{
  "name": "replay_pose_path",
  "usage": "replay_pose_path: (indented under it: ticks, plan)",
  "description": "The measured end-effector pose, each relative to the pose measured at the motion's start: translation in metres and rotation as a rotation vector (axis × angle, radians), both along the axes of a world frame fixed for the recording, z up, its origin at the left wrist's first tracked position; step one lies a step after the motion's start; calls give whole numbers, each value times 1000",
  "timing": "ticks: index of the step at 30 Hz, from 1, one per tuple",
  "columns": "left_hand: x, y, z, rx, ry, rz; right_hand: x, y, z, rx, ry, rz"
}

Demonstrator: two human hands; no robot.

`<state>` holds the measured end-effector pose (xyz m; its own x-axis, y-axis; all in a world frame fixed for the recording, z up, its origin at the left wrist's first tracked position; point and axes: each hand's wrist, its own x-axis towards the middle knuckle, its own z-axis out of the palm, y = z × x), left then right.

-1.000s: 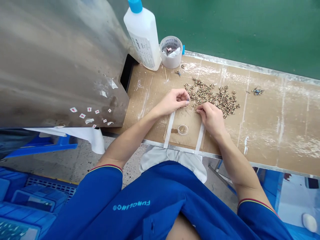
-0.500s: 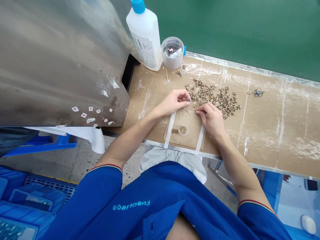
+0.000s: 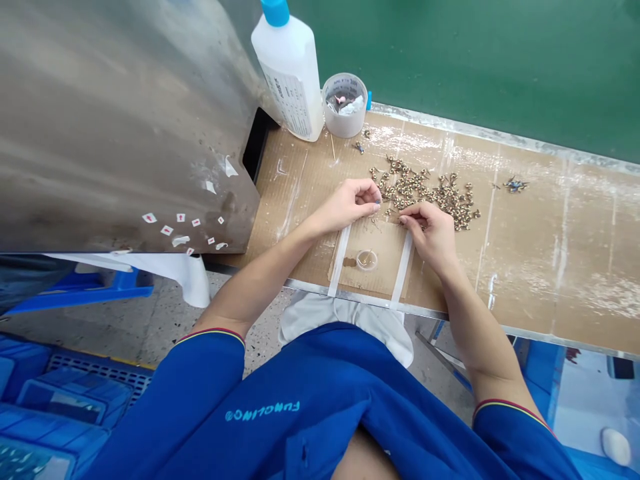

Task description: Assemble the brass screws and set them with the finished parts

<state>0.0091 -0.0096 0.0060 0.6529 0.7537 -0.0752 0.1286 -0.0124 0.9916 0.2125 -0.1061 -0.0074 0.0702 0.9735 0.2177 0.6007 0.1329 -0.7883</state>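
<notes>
Loose small brass-coloured metal parts point(image 3: 453, 197) lie in a spread pile on the cardboard-covered bench. At the pile's left edge, my left hand point(image 3: 350, 203) is closed in a pinch; a tiny dark bit shows at its fingertips, too small to name. My right hand point(image 3: 431, 230) also pinches, at the near edge of the pile, and what its fingertips hold cannot be made out. Between my hands and my body, a small clear round dish point(image 3: 367, 261) sits on a cardboard piece point(image 3: 383, 283) taped down by two white strips. A few tiny bits lie just beyond it.
A white bottle with a blue cap point(image 3: 290, 73) stands at the back left beside a tape roll point(image 3: 346, 120) with scraps inside. A thin stick point(image 3: 333, 148) lies before them. Small dark-blue parts point(image 3: 515, 185) are heaped rightward. A metal panel point(image 3: 150, 133) borders the left.
My right hand has shifted slightly right and away from me, apart from my left hand. My left hand has stayed in place, still pinched.
</notes>
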Motion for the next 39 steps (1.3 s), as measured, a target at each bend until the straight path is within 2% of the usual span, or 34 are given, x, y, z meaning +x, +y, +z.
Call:
replay_pose_path:
  ticks: [4, 11, 19, 26, 33, 39]
  plan:
    - [0, 0, 0, 4, 11, 1, 1, 0, -3, -101, 130, -60]
    - [-1, 0, -2, 18, 1, -12, 1, 1, -8, -131, 311, -85]
    - [-1, 0, -3, 8, -12, -22, 4, 2, -7, -120, 373, -55]
    - [0, -3, -1, 10, -6, -27, 5, 2, -3, -172, 463, -50]
    - [5, -10, 2, 36, -80, -108, 2, 2, -2, -201, 494, -52]
    - [11, -17, -5, 68, -149, -156, -2, 3, -4, -206, 536, -78]
